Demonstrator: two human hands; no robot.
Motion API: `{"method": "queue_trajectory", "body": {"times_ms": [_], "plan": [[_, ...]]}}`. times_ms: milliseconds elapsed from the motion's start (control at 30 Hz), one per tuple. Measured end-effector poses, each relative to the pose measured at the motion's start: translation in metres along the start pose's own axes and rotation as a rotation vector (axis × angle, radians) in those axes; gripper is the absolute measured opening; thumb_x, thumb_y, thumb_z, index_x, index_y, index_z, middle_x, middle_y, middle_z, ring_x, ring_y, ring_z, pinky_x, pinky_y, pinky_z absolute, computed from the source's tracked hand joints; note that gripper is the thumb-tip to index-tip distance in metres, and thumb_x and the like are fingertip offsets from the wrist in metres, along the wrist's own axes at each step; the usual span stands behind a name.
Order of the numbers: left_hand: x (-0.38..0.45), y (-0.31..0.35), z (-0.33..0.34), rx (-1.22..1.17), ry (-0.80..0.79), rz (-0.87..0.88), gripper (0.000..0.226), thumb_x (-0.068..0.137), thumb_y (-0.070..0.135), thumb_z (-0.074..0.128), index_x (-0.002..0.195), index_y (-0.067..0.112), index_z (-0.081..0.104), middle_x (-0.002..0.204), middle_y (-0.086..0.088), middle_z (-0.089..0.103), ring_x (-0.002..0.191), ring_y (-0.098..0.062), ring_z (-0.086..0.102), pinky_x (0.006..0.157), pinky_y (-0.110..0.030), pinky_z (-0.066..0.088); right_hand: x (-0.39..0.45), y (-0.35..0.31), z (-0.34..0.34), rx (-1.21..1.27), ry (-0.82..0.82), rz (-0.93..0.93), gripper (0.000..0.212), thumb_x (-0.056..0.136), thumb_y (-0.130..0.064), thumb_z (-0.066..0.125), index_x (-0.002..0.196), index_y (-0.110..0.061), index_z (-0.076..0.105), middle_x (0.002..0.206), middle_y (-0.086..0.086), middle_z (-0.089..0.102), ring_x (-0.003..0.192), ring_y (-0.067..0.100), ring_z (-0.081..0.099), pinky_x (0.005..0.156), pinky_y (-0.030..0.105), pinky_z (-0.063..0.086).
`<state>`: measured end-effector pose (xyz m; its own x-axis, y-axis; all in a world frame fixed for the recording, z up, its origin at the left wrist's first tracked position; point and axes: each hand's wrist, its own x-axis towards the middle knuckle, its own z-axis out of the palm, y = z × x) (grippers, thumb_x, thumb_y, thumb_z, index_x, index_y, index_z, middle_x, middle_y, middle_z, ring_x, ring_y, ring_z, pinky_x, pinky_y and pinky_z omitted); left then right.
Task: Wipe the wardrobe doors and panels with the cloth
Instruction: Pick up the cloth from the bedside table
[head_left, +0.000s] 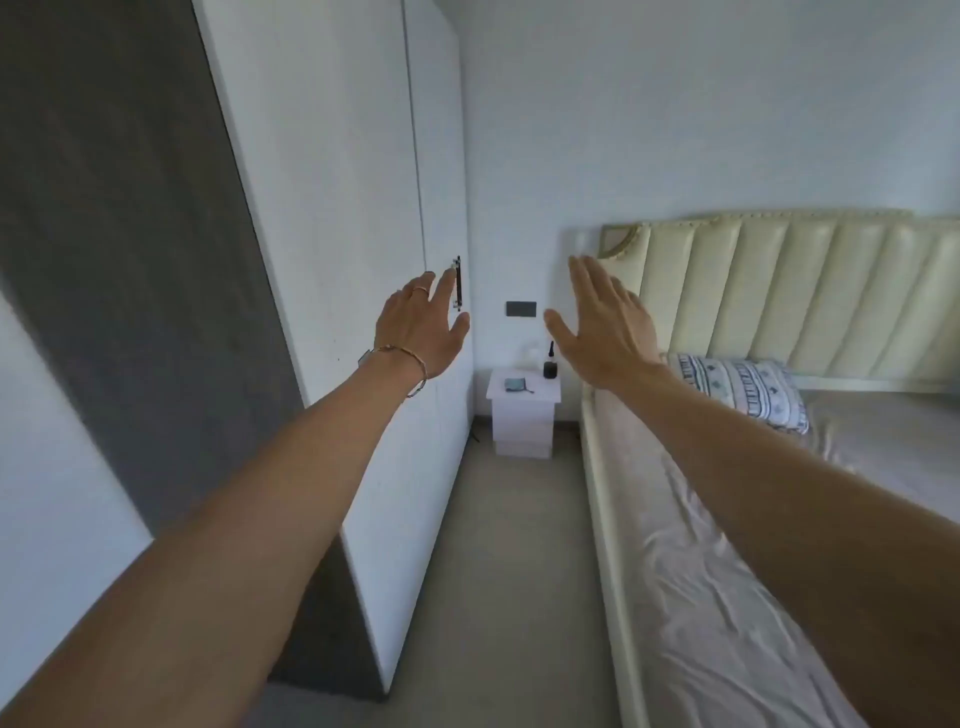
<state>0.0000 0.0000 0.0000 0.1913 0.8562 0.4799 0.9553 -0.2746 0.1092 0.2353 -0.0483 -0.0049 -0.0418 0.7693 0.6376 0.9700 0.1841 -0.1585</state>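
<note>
Hands (421, 327) (605, 332) spread, empty, between wardrobe (332, 208) and bed (701, 545).

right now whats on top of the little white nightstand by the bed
On the nightstand lie a small grey-blue folded item, perhaps the cloth, and a dark bottle near the wall. A pale object behind is too blurred to identify.

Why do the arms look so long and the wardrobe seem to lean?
Head view: the wide-angle lens stretches both forearms and tilts the wardrobe doors; light is soft and even, shadows faint; small items on the nightstand are too blurry to identify; left hand and right hand stay fairly sharp.
</note>
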Motion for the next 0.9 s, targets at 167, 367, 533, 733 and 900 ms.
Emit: {"method": "queue_trajectory", "body": {"times_ms": [167, 367, 533, 733, 900], "plan": [[-0.03, -0.053, 0.053, 0.096, -0.165, 0.029, 0.065, 0.109, 0.043, 0.039, 0.166, 0.021, 0.015, 0.171, -0.014, 0.022, 0.155, -0.031, 0.025, 0.124, -0.042, 0.023, -0.023, -0.031, 0.074, 0.054, -0.147, 0.046, 0.07, 0.104, -0.046, 0.047, 0.161, -0.014, 0.022, 0.169, 0.008, 0.022, 0.148, 0.03, 0.036, 0.115, 0.045, 0.036], [-0.036, -0.083, 0.116, 0.006, -0.291, -0.043, 0.062, 0.109, 0.039, 0.042, 0.164, 0.021, 0.021, 0.166, -0.012, 0.032, 0.143, -0.035, 0.043, 0.116, -0.043, 0.036, -0.03, -0.042, 0.135, 0.075, -0.278, 0.017, 0.062, 0.102, -0.041, 0.051, 0.155, -0.015, 0.032, 0.159, 0.002, 0.039, 0.131, 0.029, 0.051, 0.102, 0.042, 0.043], [-0.005, -0.089, 0.169, -0.037, -0.344, -0.078, 0.059, 0.11, 0.037, 0.042, 0.163, 0.018, 0.023, 0.165, -0.013, 0.034, 0.144, -0.034, 0.042, 0.114, -0.044, 0.037, -0.008, -0.022, 0.193, 0.097, -0.378, 0.066, 0.061, 0.103, -0.046, 0.048, 0.154, -0.015, 0.033, 0.157, 0.003, 0.042, 0.133, 0.029, 0.051, 0.1, 0.044, 0.044], [0.084, -0.075, 0.271, -0.066, -0.427, -0.109, 0.062, 0.11, 0.037, 0.041, 0.164, 0.017, 0.018, 0.162, -0.013, 0.038, 0.141, -0.034, 0.045, 0.11, -0.045, 0.041, 0.056, 0.051, 0.273, 0.112, -0.445, 0.139, 0.054, 0.104, -0.042, 0.048, 0.148, -0.013, 0.042, 0.15, 0.006, 0.049, 0.131, 0.03, 0.051, 0.102, 0.043, 0.044], [0.188, -0.05, 0.343, -0.102, -0.467, -0.128, 0.061, 0.11, 0.036, 0.042, 0.163, 0.016, 0.021, 0.159, -0.012, 0.04, 0.138, -0.034, 0.046, 0.106, -0.044, 0.042, 0.137, 0.135, 0.338, 0.11, -0.482, 0.162, 0.059, 0.104, -0.042, 0.048, 0.154, -0.014, 0.036, 0.158, 0.003, 0.041, 0.139, 0.027, 0.045, 0.105, 0.042, 0.042]]}}
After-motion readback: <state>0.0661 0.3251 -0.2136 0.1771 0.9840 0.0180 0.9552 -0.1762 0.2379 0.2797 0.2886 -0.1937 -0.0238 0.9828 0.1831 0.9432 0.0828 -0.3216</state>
